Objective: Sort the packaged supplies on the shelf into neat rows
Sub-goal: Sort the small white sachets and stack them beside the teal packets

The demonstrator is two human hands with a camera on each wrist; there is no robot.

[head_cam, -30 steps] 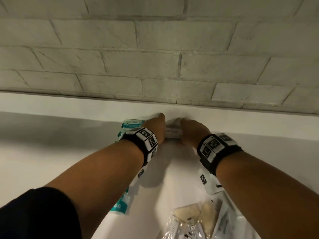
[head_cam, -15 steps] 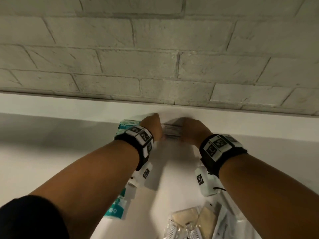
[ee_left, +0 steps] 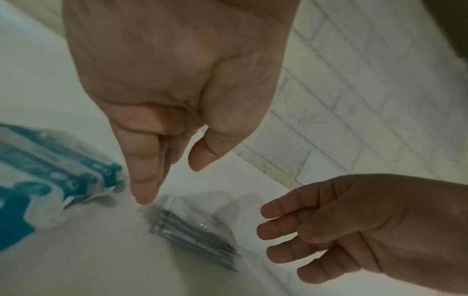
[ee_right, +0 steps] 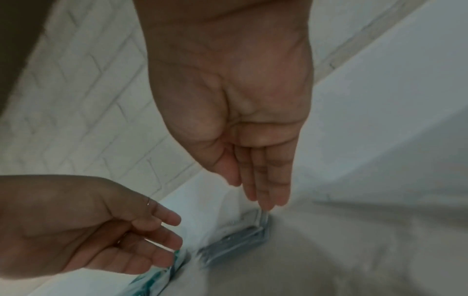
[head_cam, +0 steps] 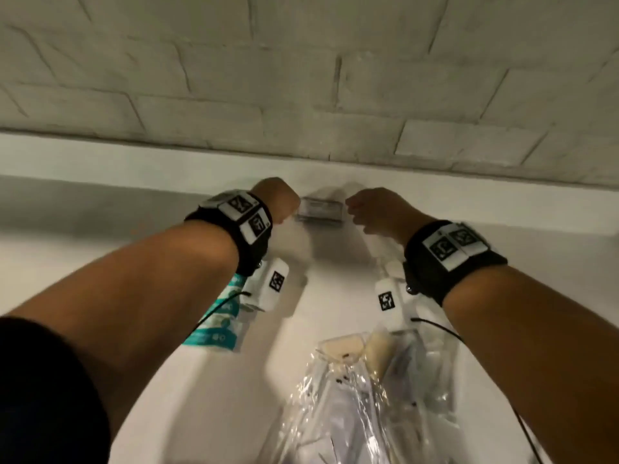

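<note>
Head view: small clear packet [head_cam: 321,212] lies between left hand [head_cam: 276,199] and right hand [head_cam: 376,209], long axis running hand to hand.
Left wrist view: fingers loose, holding nothing.
Right wrist view: right fingertips [ee_right: 266,202] nearest, perhaps touching the packet's end.

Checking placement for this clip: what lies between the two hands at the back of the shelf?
A small clear packet of grey strips lies between left hand and right hand, clearest in the head view.
</note>
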